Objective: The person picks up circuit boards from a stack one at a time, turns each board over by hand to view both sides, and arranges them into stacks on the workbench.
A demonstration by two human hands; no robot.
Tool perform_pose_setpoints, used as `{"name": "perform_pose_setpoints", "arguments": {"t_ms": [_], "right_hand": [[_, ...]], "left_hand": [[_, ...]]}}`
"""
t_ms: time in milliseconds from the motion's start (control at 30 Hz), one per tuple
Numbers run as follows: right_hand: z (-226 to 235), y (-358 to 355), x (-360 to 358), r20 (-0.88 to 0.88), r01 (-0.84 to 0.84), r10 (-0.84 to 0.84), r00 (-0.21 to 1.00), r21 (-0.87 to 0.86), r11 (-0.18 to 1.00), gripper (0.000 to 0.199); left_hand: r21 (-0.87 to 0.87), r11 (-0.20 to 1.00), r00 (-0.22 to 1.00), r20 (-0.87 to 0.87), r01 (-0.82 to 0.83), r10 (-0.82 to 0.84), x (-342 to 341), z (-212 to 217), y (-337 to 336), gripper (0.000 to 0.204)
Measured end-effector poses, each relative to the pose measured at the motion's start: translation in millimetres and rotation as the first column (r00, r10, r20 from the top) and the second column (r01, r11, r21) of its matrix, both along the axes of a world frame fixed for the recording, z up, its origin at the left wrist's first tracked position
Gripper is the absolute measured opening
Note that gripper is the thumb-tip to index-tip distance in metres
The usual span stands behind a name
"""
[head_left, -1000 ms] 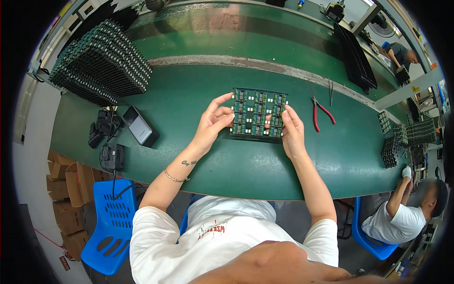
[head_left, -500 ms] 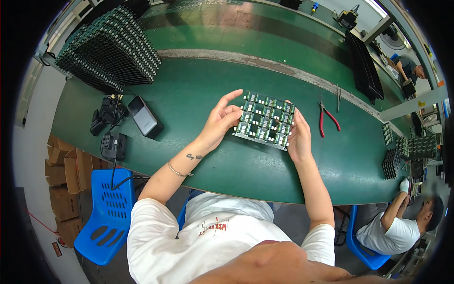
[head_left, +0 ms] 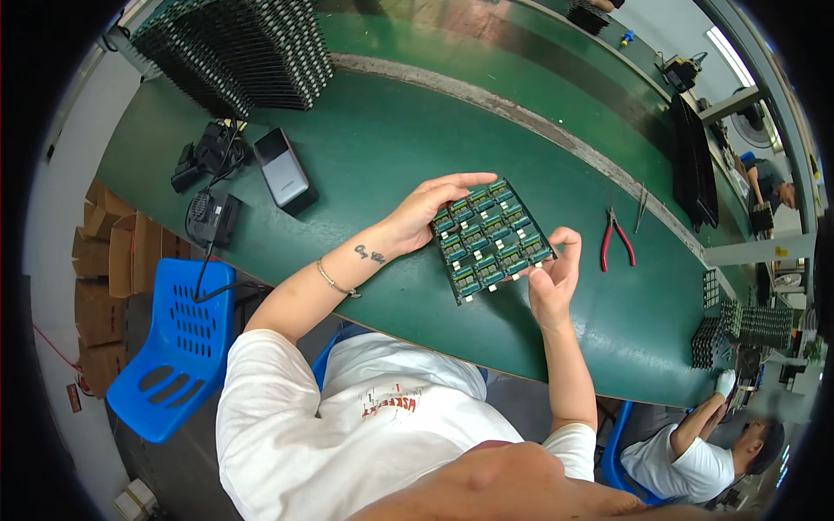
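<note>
Between my two hands, above the green bench, is a circuit board panel (head_left: 492,236) with rows of small green modules and pale connectors. My left hand (head_left: 432,207) grips its upper left edge, index finger stretched along the top. On the opposite side, my right hand (head_left: 556,276) pinches the lower right edge between thumb and fingers. The panel is tilted, and its underside is hidden. To the right of my right hand lie red-handled pliers (head_left: 618,243), with metal tweezers (head_left: 641,208) beside them.
Tall stacks of similar panels (head_left: 234,56) stand at the far left. Nearer are a grey power bank (head_left: 285,171) and black adapters with cables (head_left: 213,217). Smaller panel stacks (head_left: 757,326) sit at the right, near a seated co-worker (head_left: 695,451). A blue chair (head_left: 178,347) is at left.
The panel has been turned and tilted, now showing a different face or angle. My right hand has shifted to its lower right edge. The whole view has swung slightly.
</note>
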State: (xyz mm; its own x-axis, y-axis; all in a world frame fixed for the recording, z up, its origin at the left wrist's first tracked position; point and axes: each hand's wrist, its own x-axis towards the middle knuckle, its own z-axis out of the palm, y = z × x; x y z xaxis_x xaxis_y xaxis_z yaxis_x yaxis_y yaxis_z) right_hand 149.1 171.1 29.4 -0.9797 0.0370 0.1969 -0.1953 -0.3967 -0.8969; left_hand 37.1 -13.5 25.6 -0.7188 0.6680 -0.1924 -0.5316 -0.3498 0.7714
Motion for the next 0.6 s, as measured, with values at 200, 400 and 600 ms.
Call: {"name": "perform_pose_setpoints", "arguments": {"t_ms": [200,400,600], "right_hand": [[0.7,-2.8,1.1,0.002,0.059,-0.059,0.998,0.032,0.998,0.048],[1.6,-2.1,-2.0,0.016,0.087,-0.087,0.996,-0.004,0.996,0.048],[5.5,-3.8,-5.4,0.040,0.101,-0.098,0.994,-0.081,0.992,0.048]], "left_hand": [[0.014,0.999,0.999,-0.007,0.043,-0.043,-1.1,-4.0,-1.9,0.039],[0.004,0.999,0.999,-0.006,0.047,-0.047,0.8,-2.0,-0.9,0.039],[-0.019,0.999,0.999,0.000,0.042,-0.042,1.0,-5.0,0.0,0.039]]}}
